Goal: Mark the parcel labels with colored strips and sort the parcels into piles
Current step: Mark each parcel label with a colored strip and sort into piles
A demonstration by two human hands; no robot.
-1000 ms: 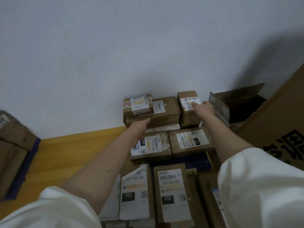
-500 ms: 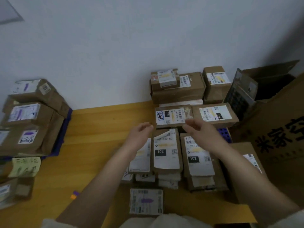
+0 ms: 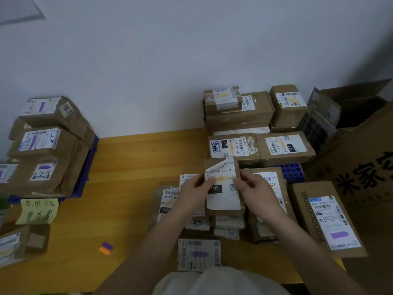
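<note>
A brown parcel (image 3: pixel 221 165) with a white label reading 102-102-C01 and a yellow strip sits on top of a stack at the table's middle right. My left hand (image 3: pixel 196 189) grips its left edge and my right hand (image 3: pixel 252 187) grips its right edge. The label's top left corner is peeled up. More yellow-marked parcels (image 3: pixel 284 147) lie behind it against the wall. Purple-marked parcels (image 3: pixel 42 143) are piled at the left. A purple strip (image 3: pixel 107 245) and an orange strip (image 3: pixel 104 250) lie on the wooden table (image 3: pixel 131 162).
A yellow handwritten note (image 3: pixel 38 210) lies by the left pile. A long box with a purple-marked label (image 3: pixel 327 218) lies at the right. A large open carton (image 3: pixel 361 158) stands at the far right. A flat purple-marked parcel (image 3: pixel 198 255) lies near my body.
Both hands drew back from the parcels by the wall to the nearer stack and took hold of the 102 parcel's two sides. The camera tilted down and leftward, showing the left pile.
</note>
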